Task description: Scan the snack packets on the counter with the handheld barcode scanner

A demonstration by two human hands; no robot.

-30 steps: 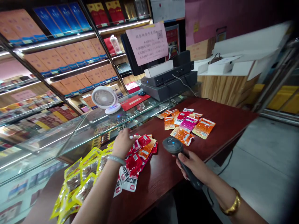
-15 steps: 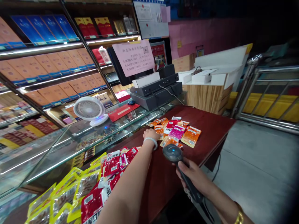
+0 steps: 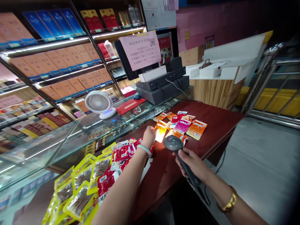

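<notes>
My left hand pinches the edge of an orange snack packet, which glows brightly under a light. My right hand is wrapped round the handle of a dark handheld barcode scanner, its head turned toward that packet. Beyond it lies a small spread of packets, among them a magenta packet and another orange packet. Below my left forearm is a heap of red packets and yellow-edged packets, partly hidden by the arm.
The dark red table borders a glass display counter. On the counter stand a white fan, a monitor with a pink sign and a dark cash drawer. A metal railing rises at the right.
My left hand has drawn an orange packet slightly up and toward the scanner. Light now falls on that packet, and the scanner's indicator has gone from blue to green. The view has shifted slightly.
</notes>
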